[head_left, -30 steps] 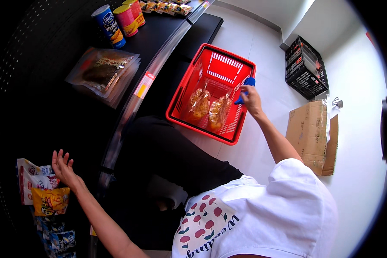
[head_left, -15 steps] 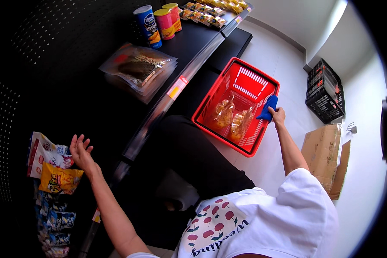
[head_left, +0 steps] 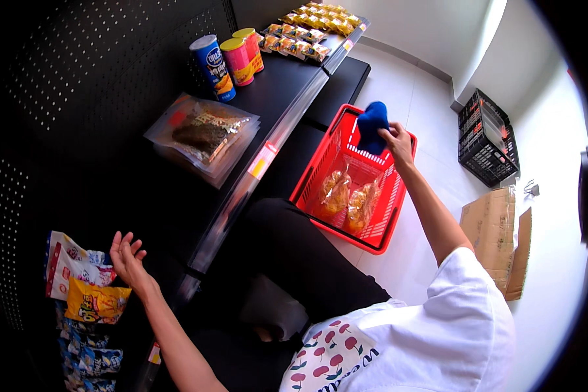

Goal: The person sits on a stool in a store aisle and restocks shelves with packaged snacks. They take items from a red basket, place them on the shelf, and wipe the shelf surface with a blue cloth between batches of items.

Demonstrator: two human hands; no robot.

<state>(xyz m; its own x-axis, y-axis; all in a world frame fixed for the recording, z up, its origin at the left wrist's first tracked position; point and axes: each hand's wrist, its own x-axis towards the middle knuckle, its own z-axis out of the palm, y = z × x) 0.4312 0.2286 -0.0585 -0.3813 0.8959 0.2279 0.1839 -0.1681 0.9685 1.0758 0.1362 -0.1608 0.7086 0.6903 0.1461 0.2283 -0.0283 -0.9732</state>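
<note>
A blue cloth (head_left: 372,128) is pinched in my right hand (head_left: 396,142), held up over the far right part of a red plastic basket (head_left: 313,161). Inside that basket lie bread packs (head_left: 337,193) in clear wrapping. My left hand (head_left: 130,264) has its fingers spread and holds nothing. It hovers over the black shelf, just right of a white and red snack bag (head_left: 64,260) and above a yellow snack bag (head_left: 98,301). Whether it touches either bag I cannot tell.
On the shelf (head_left: 282,86) are flat clear packages (head_left: 204,136), a blue canister (head_left: 213,66), pink canisters (head_left: 239,61) and rows of small packets (head_left: 295,45). Blue packets (head_left: 100,360) lie at lower left. A black crate (head_left: 487,137) and cardboard box (head_left: 487,232) stand right.
My right hand has lifted the blue cloth from the basket's right rim and brought it left and farther away, over the basket. My left hand stays open near the snack bags. The view has shifted slightly.
</note>
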